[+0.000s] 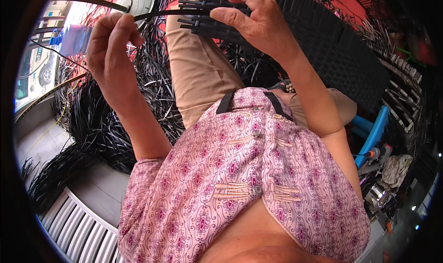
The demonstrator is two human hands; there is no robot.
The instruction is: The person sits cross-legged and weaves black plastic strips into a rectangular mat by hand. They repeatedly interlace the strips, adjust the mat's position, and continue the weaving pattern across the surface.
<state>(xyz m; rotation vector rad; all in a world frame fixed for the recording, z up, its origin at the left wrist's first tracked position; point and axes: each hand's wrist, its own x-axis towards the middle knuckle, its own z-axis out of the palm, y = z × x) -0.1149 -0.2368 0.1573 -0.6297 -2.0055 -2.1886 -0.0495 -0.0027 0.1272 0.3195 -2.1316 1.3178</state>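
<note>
Black plastic strips fill the top of the frame, and both hands work among them. The left hand point(108, 50), at upper left, pinches one long black strip point(92, 0) between thumb and curled fingers; the strip arcs from the upper left corner across to the right. The right hand point(251, 18), at top centre, is spread with its fingers narrowly parted and lies over the edge of a woven black mat point(323, 37), pressing down on the loose strip ends that stick out to the left. The pinched strip runs into these ends just beside the right fingertips, so the work lies between the two hands and under the right one.

The mat stretches from top centre toward the right edge. A heap of loose black strips point(87, 120) covers the left middle of the frame. At upper left, a pale blue and white wrapped bundle point(74, 38) lies behind the left hand; its markings are too small to tell. Blue plastic tubing point(374, 131) shows at right.
</note>
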